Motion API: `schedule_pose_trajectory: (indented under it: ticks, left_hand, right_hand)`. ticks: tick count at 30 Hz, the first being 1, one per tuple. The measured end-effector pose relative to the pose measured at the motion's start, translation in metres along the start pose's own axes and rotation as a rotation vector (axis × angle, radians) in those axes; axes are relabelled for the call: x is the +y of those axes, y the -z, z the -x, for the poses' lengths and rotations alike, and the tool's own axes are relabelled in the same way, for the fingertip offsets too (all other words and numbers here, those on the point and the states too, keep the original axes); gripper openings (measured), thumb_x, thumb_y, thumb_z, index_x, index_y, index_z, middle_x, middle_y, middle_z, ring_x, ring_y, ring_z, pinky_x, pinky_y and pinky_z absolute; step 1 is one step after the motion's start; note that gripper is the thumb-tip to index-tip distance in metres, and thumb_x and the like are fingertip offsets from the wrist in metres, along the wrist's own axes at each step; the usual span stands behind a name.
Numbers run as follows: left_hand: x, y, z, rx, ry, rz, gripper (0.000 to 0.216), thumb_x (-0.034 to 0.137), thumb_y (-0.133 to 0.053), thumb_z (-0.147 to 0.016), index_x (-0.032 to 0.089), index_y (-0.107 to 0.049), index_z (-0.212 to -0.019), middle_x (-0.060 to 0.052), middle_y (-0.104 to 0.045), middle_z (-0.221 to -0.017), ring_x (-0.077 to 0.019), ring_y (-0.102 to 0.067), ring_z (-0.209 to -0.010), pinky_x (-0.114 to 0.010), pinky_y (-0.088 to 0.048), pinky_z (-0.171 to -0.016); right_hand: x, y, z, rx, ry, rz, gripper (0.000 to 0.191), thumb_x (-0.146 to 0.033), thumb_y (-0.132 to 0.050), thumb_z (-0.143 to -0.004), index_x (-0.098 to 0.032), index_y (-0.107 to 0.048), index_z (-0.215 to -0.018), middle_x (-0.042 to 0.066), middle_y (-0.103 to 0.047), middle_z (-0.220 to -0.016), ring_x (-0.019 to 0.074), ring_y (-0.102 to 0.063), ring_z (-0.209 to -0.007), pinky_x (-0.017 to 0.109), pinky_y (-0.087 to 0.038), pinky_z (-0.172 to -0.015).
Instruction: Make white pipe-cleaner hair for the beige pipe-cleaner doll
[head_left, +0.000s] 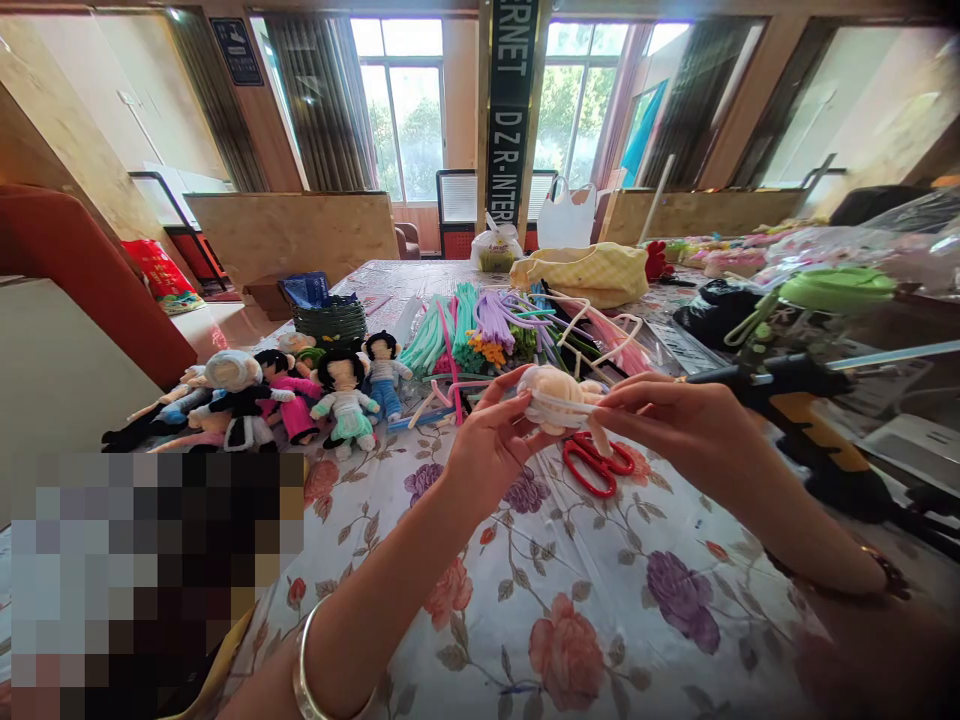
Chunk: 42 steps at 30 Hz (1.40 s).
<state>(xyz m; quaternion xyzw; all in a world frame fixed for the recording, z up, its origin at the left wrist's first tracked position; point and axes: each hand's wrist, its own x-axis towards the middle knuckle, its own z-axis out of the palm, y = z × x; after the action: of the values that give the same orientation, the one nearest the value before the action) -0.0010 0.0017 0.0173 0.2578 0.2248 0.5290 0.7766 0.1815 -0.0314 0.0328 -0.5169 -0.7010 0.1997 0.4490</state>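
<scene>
Both my hands are raised over a table with a flowered cloth (600, 620). Between them I hold a small cream-coloured fuzzy doll head (559, 392) with a pale pipe cleaner wrapped round it. My left hand (491, 435) pinches its left side, fingers closed on it. My right hand (667, 420) pinches the right side and the pipe cleaner's end. Red-handled scissors (598, 465) lie on the cloth just beneath the head.
A row of finished pipe-cleaner dolls (300, 395) lies at the left. Bundles of coloured pipe cleaners (480, 335) fill the middle behind my hands. A glue gun (795, 400) and a green-lidded cup (832, 290) stand at the right, a yellow bag (585, 272) farther back.
</scene>
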Motion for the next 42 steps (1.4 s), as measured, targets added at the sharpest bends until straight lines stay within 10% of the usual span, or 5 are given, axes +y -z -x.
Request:
schedule_pose_trajectory:
  ticks: [19, 42]
  left_hand:
    - [0.0017, 0.0003, -0.0014, 0.028, 0.082, -0.033, 0.028, 0.006, -0.049, -0.080, 0.014, -0.054, -0.106, -0.006, -0.067, -0.086, -0.0170, -0.069, -0.069, -0.031, -0.059, -0.066]
    - [0.0024, 0.0002, -0.0012, -0.005, 0.066, -0.049, 0.033, 0.005, -0.051, -0.079, 0.017, -0.058, -0.109, -0.004, -0.067, -0.087, -0.0153, -0.067, -0.074, -0.039, -0.056, -0.082]
  right_hand:
    - [0.0030, -0.0008, -0.0001, 0.014, -0.124, 0.010, 0.029, -0.049, -0.070, -0.070, -0.020, -0.069, -0.075, 0.000, -0.060, -0.058, 0.0075, -0.045, -0.045, 0.022, -0.030, -0.037]
    - [0.0017, 0.0005, -0.0016, -0.008, -0.011, -0.009, 0.024, -0.043, -0.068, -0.073, -0.019, -0.070, -0.071, 0.004, -0.066, -0.076, 0.0108, -0.058, -0.057, 0.022, -0.045, -0.045]
